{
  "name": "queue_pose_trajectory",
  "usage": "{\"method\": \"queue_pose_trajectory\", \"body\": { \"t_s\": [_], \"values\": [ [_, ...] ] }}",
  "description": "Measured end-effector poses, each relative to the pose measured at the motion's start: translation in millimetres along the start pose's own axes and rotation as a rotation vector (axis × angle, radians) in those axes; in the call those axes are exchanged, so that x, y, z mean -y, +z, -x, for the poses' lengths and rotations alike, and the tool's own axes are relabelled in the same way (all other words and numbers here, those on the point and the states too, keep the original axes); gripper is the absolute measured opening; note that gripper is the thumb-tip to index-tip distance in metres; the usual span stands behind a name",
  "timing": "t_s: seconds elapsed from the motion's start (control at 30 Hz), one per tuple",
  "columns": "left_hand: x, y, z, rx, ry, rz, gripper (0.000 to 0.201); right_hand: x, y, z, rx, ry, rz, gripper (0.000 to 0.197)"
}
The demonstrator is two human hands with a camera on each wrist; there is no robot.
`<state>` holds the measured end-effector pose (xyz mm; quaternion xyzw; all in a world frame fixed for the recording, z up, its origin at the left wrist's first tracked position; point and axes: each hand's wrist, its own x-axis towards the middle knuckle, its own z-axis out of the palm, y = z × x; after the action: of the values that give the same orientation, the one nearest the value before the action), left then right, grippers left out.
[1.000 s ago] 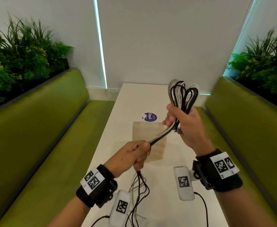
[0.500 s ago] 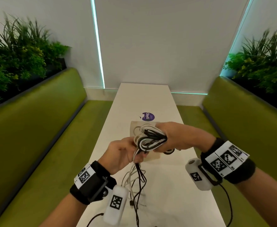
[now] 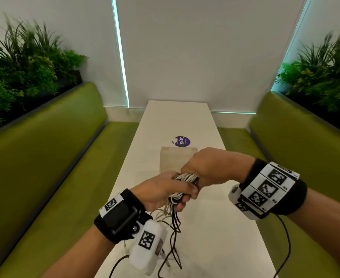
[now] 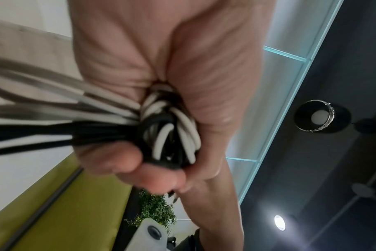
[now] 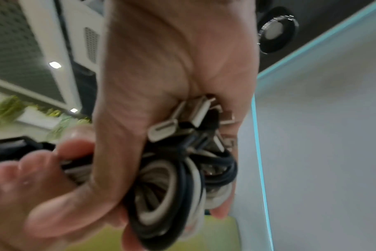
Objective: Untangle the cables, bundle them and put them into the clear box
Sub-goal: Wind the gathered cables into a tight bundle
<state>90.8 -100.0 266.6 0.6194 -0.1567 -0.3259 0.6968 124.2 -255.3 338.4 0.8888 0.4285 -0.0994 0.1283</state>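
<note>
A booth with two green padded benches (image 3: 44,157) runs along a long white table (image 3: 215,227), leafy plants (image 3: 20,63) banked behind each backrest and thin teal light strips (image 3: 121,53) set into the pale wall. On the table lies a round purple sticker (image 3: 182,141), and just nearer than it stands the clear box (image 3: 170,159), partly hidden behind the hands.

Above the table, in front of the box, both hands meet on a coil of black and white cables (image 3: 186,178). The right hand (image 3: 209,167) comes over from the right, knuckles up, its fingers curled tight round the coil; the right wrist view shows the loops (image 5: 172,191) packed in its palm with several white and black plug ends (image 5: 182,122) sticking out near the heel of the hand. The left hand (image 3: 165,191) closes on the same bundle from the near side, thumb pressed across the top, fingers (image 4: 122,158) wrapped beneath, pinching the wound strands (image 4: 167,129) together. From under the left hand, loose black and white tails (image 3: 173,223) hang down and trail onto the tabletop toward the near edge. The two hands touch each other at the coil. Each wrist carries a black band with printed square markers (image 3: 269,187) and a small white camera unit (image 3: 148,247).
</note>
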Motion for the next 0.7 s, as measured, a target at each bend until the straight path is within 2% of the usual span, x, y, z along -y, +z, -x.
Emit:
{"method": "queue_pose_trajectory", "body": {
  "t_s": [0.07, 0.13, 0.17, 0.27, 0.33, 0.37, 0.4, 0.47, 0.53, 0.57, 0.7],
  "values": [
    [-0.4, 1.3, 3.0, 0.024, -0.002, -0.010, 0.006, 1.0, 1.6, 0.1, 0.017, 0.005, -0.072, 0.028],
    [0.4, 1.6, 5.4, 0.059, 0.003, -0.033, 0.005, 1.9, 4.4, 0.6, 0.023, -0.005, -0.111, 0.027],
    [1.2, 1.0, 6.1, 0.066, 0.023, -0.049, 0.013, 2.6, 5.2, 1.2, 0.026, -0.007, -0.121, 0.026],
    [8.5, -8.6, 6.3, 0.068, 0.072, -0.032, 0.062, 2.9, 2.4, 3.8, -0.019, -0.009, -0.079, 0.022],
    [15.3, -13.7, 8.1, 0.085, 0.132, 0.035, 0.077, -2.4, -4.8, 7.5, -0.097, -0.004, -0.026, 0.022],
    [19.5, -14.7, 8.7, 0.055, 0.168, 0.030, 0.072, -6.5, -10.3, 10.2, -0.135, 0.008, -0.016, 0.023],
    [22.5, -13.4, 9.9, -0.004, 0.206, 0.004, 0.058, -10.9, -16.3, 12.9, -0.168, 0.026, -0.022, 0.023],
    [23.2, -7.3, 10.5, -0.161, 0.295, -0.068, 0.016, -18.2, -27.9, 16.5, -0.229, 0.053, -0.066, 0.022],
    [17.8, -0.1, 8.8, -0.256, 0.343, -0.161, 0.029, -20.8, -37.2, 19.2, -0.284, 0.066, -0.094, 0.019],
    [15.4, 1.7, 7.5, -0.255, 0.357, -0.172, 0.031, -22.2, -41.2, 20.3, -0.312, 0.081, -0.105, 0.019],
    [2.3, 2.0, 6.4, -0.351, 0.460, -0.141, 0.034, -29.6, -54.8, 25.4, -0.428, 0.155, -0.309, 0.021]
  ]
}}
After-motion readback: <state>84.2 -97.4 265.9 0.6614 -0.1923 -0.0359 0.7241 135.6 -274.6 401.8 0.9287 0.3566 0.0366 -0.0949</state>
